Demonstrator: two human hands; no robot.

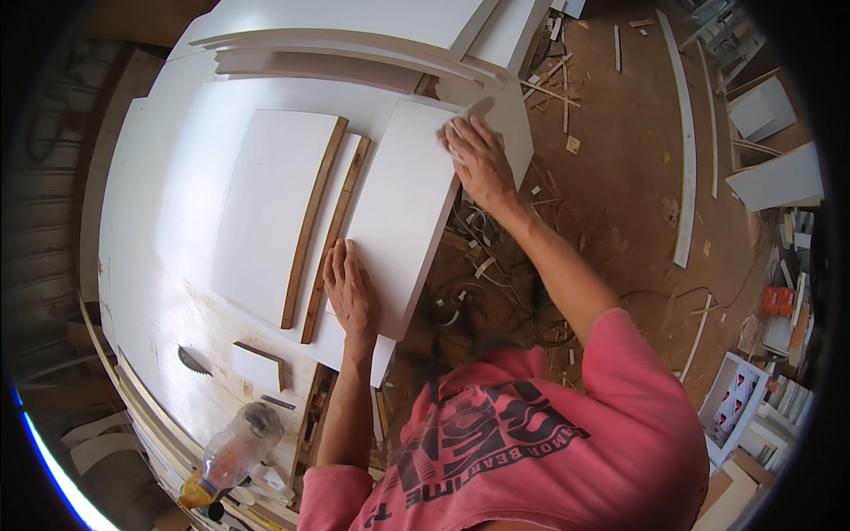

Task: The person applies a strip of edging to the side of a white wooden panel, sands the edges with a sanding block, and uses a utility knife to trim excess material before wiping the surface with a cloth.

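A long white panel lies on the bench in front of me. My left hand rests on its left edge, fingers slightly bent and fingertips down, beside a brown-edged strip. At the panel's far right corner, my right hand is closed over a pale, cloth-like wad, pressed to the edge. Motion blurs the wad, so its exact kind is unclear. Left of the panel lie a narrow white board with a brown edge and a wider white board, also edged in brown.
Long pale strips lie across the bench's far side. Nearer left are a toothed saw blade, a small white block and a clear plastic bottle. Offcuts and a long white strip litter the brown floor.
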